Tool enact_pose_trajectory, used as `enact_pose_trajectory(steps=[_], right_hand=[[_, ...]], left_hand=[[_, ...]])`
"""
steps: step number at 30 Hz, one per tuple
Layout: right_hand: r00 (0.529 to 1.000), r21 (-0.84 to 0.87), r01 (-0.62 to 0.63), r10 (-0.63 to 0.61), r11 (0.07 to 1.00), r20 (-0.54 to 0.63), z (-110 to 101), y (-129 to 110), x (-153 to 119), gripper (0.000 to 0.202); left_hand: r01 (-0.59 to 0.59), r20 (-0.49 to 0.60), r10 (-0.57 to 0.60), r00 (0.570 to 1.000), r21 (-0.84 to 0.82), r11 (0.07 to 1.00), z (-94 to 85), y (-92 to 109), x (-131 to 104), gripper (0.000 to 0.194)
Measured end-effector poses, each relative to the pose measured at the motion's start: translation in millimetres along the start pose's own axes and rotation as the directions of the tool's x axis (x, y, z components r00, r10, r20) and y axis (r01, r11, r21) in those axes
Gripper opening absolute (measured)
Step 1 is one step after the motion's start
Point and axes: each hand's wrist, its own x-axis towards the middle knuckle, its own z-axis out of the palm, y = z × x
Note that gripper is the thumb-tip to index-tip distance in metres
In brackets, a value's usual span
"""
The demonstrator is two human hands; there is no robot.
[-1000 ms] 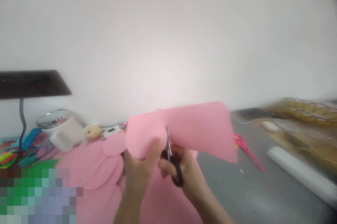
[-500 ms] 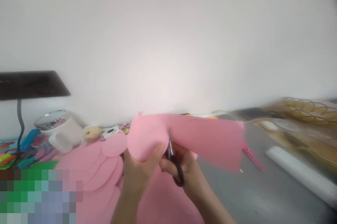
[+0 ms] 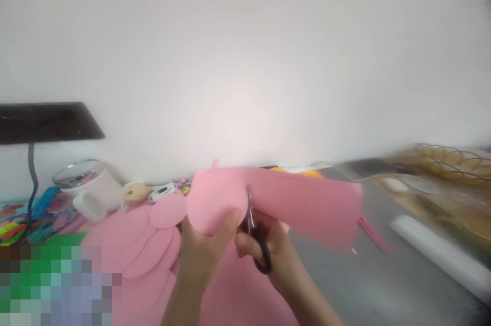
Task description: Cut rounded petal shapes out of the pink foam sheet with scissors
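Observation:
My left hand (image 3: pixel 207 247) grips a sheet of pink paper (image 3: pixel 307 201) near its left end, thumb on top and fingers hidden behind. The part under my thumb has a rounded, partly cut edge. My right hand (image 3: pixel 270 241) holds black-handled scissors (image 3: pixel 263 254), their blades pointing up and away along the curve, with the paper at the blades. The rest of the sheet stretches to the right. Several cut pink paper circles (image 3: pixel 149 252) lie overlapping to the left of my left hand. More pink paper (image 3: pixel 241 290) lies below my wrists.
A white mug (image 3: pixel 95 193) with a round mirror-like lid stands back left, beside colourful bundles (image 3: pixel 49 208) and a cream round object (image 3: pixel 136 192). On the grey table (image 3: pixel 326 285) lie a pink slim tool (image 3: pixel 372 234) and a white roll (image 3: pixel 437 254). A wire basket (image 3: pixel 452 162) sits far right.
The scissors and my right hand have shifted very slightly right and down along the curve. The paper's right part has swung a little, and the view has moved slightly. Both hands keep their hold.

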Motion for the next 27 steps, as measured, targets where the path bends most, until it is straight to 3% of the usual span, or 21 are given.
enact_pose_trajectory(steps=[4, 9, 14, 18, 22, 27], right_hand=[[1.0, -0.013, 0.007, -0.008, 1.0, -0.026, 0, 2, -1, 0.013], [0.999, -0.051, -0.01, 0.008, 0.999, -0.042, 1, 2, -1, 0.011], [0.999, -0.059, -0.05, 0.05, 0.997, -0.016, 2, -1, -2, 0.014], [0.999, 0.009, -0.026, 0.026, 1.0, 0.019, 2, -3, -2, 0.017], [0.998, 0.049, 0.041, -0.043, 0.998, 0.045, 1, -3, 1, 0.023], [0.998, 0.025, 0.012, -0.014, 1.0, 0.057, -1, -4, 0, 0.019]], left_hand=[[0.041, 0.029, -0.041, 0.999, -0.003, 0.999, -1.3, 8, -2, 0.027], [0.082, 0.029, -0.081, 0.996, -0.033, 0.996, -1.0, 8, 0, 0.027], [-0.016, 0.003, 0.016, 1.0, -0.093, 0.996, 5.7, 2, -1, 0.023], [-0.065, -0.068, 0.062, 0.996, -0.041, 0.997, 10.1, 7, -6, 0.025], [-0.049, -0.041, 0.049, 0.998, -0.003, 0.999, 8.9, 18, -10, 0.033], [0.005, -0.018, -0.005, 1.0, 0.002, 1.0, 7.3, 23, -11, 0.029]])
